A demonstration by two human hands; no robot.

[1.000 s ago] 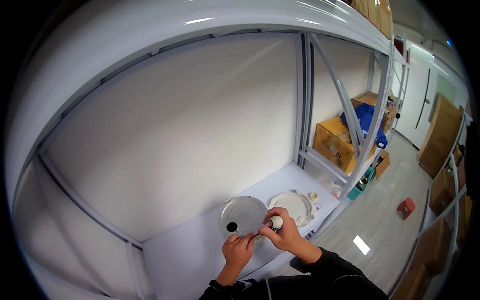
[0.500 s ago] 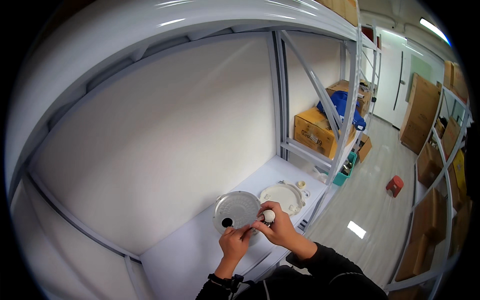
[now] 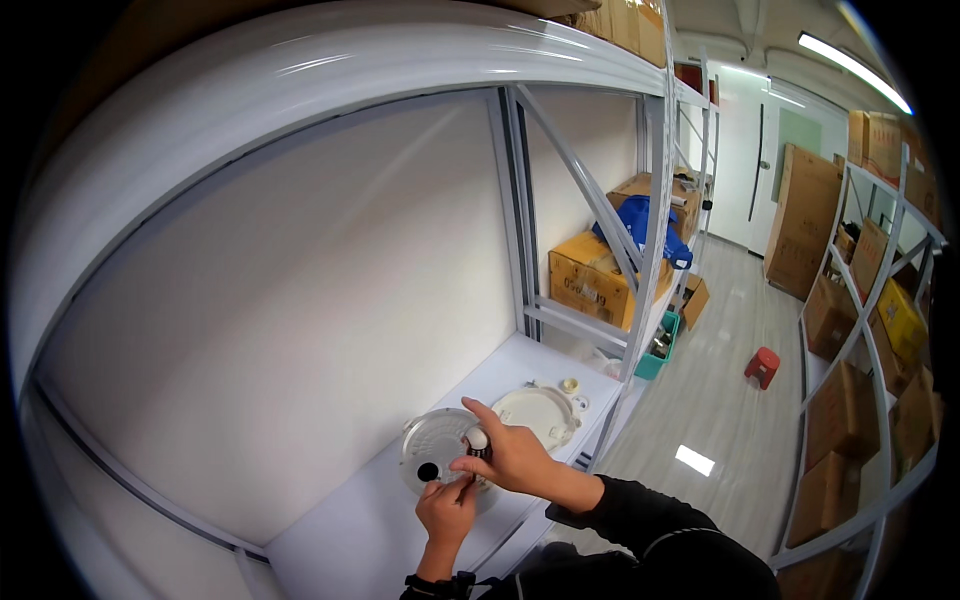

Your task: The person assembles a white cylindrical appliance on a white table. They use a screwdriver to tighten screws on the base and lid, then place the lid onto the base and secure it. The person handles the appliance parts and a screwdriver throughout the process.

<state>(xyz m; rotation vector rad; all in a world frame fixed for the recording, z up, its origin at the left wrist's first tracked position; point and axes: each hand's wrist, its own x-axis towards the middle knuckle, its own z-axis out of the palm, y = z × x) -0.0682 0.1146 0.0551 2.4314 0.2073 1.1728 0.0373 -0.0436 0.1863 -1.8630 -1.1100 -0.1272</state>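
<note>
Right hand (image 3: 522, 461): index finger and thumb spread wide astride white-ended dark handle (image 3: 478, 442), lower centre of frame; grip of hidden fingers cannot be told. Left hand (image 3: 446, 511): fingers drawn together at handle's lower end, contents hidden. Silver disc (image 3: 424, 443) behind, on white shelf (image 3: 345, 520).

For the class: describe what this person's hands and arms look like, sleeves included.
The left hand and right hand are ungloved. The right sleeve is long and black, with a thin pale line across it. A dark band circles the left wrist; its exact kind is unclear.
</note>
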